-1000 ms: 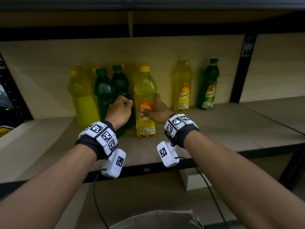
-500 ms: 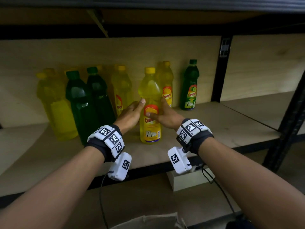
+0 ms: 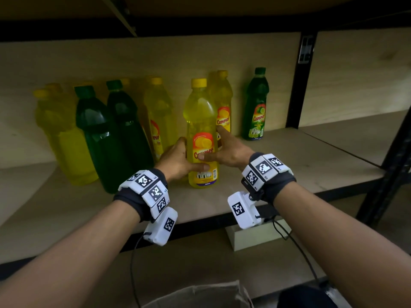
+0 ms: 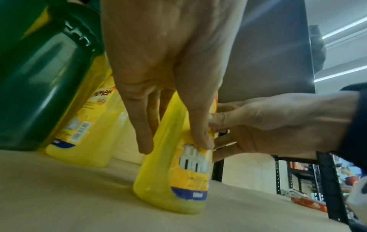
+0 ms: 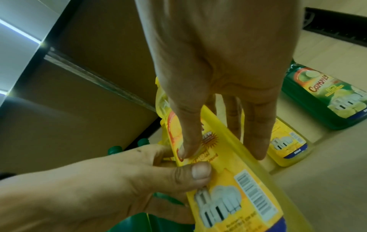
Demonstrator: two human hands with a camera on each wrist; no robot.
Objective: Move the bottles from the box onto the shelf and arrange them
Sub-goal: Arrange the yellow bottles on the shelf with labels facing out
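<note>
While it is standing upright on the shelf [image 3: 278,174] near the front edge, we are holding the yellow bottle [image 3: 202,138] with both hands: left hand [image 3: 178,162] fingers and thumb wrapping its left side, right hand [image 3: 229,152] thumb pressing the label, fingers going round behind; green bottles [image 3: 100,138] are standing just left

Yellow bottle [image 3: 201,134] glossy translucent plastic; shelf [image 3: 289,165] matt wood; box [image 3: 200,295] cardboard.
</note>
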